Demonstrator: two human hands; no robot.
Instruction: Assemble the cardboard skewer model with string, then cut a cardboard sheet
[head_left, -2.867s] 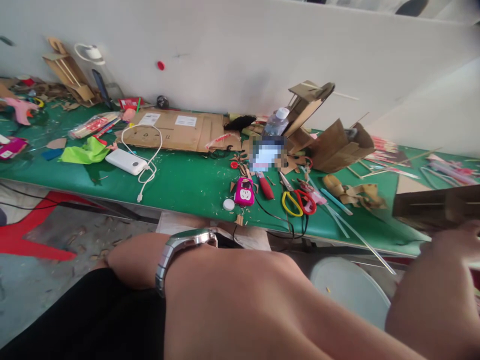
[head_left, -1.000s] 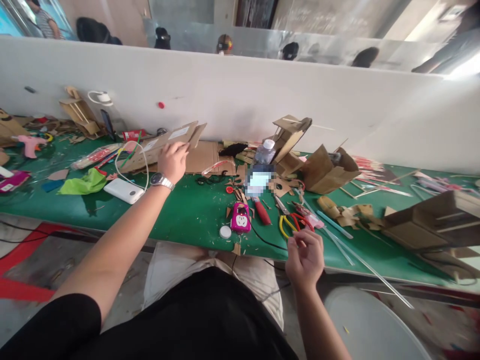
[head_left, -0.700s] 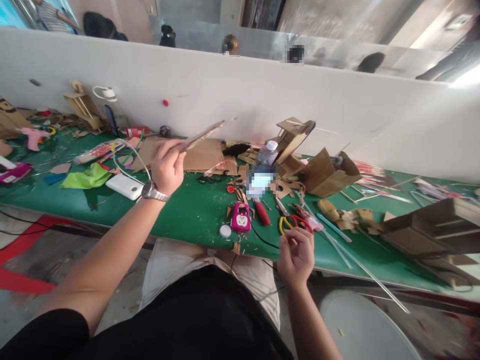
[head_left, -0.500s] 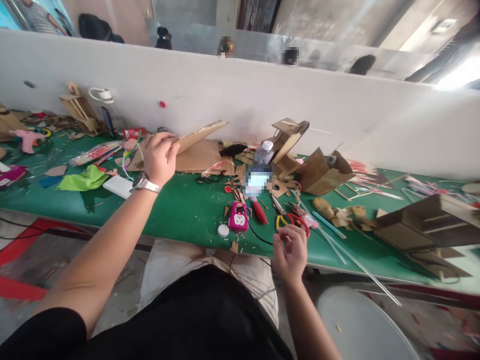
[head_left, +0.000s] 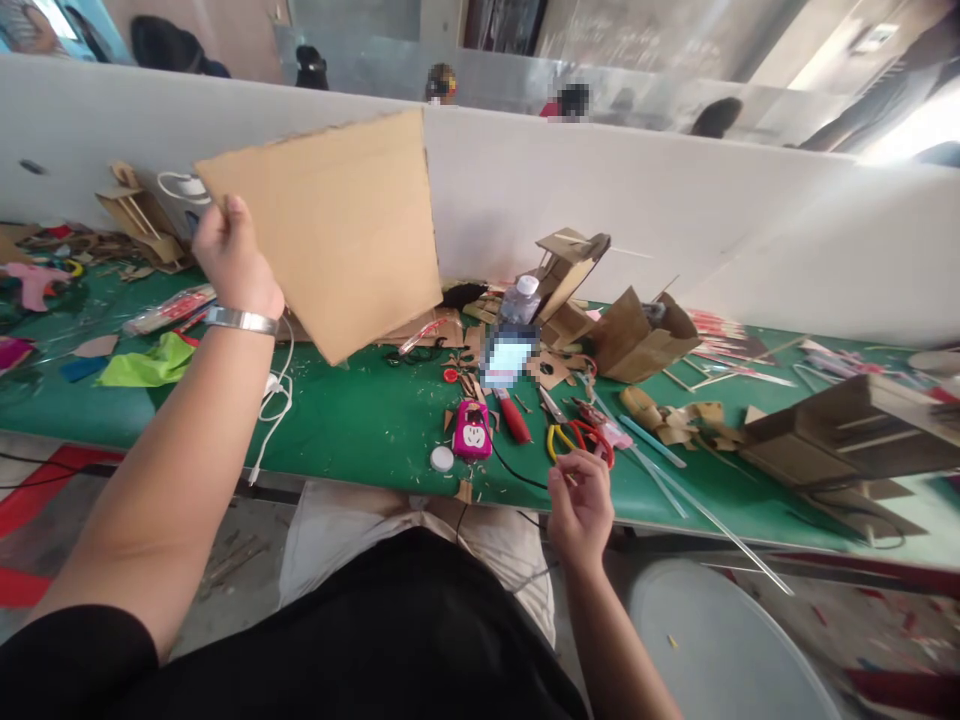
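My left hand (head_left: 238,258) grips a flat, square-cut piece of cardboard (head_left: 345,235) by its left edge, thumb on the near face. The board is raised and tilted above the green table (head_left: 360,420), hiding part of what lies behind. My right hand (head_left: 581,505) is at the table's front edge with fingers curled together; whatever they hold, if anything, is hidden. Just beyond it lie scissors with yellow and red handles (head_left: 577,440). A red-handled tool (head_left: 514,418) and a pink power socket (head_left: 473,430) rest to its left.
A clear bottle (head_left: 519,300) and a lit, blurred screen (head_left: 508,360) stand mid-table. Cardboard constructions (head_left: 847,430) are on the right, with long clear sticks (head_left: 739,545) overhanging the edge. A white cable (head_left: 276,400) trails at left. A white partition (head_left: 510,190) runs behind; people are beyond it.
My left hand has lifted the cardboard and turned it so its broad face shows, moving left and up. A white cable now shows beside my left forearm. My right hand has hardly moved.
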